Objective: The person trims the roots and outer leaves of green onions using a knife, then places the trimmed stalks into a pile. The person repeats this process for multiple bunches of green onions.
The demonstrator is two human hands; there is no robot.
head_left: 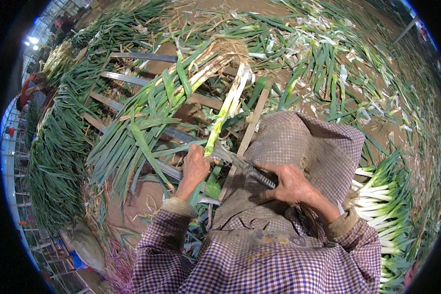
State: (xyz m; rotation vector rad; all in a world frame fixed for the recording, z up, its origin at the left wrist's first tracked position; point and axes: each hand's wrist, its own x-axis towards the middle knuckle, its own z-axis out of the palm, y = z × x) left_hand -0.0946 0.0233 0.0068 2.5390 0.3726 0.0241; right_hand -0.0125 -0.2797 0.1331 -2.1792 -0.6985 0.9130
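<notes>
My left hand (195, 166) is closed around the green upper part of a few trimmed green onion stalks (228, 106), whose white ends point away from me. My right hand (292, 182) grips the dark ribbed handle of an air blow gun (257, 174), or a similar tool; its metal front part reaches left towards the stalks by my left hand. Just beyond, a loose pile of untrimmed green onions (147, 106) with brown roots lies across a slatted rack (248, 134) of wood and metal strips.
Bundled green onions (58, 158) are heaped at left, beside pink twine (119, 262). Cleaned green onions with white stems (378, 205) lie at my right. Cut leaves and peelings (327, 62) litter the ground ahead. Another person's arm (31, 86) shows at far left.
</notes>
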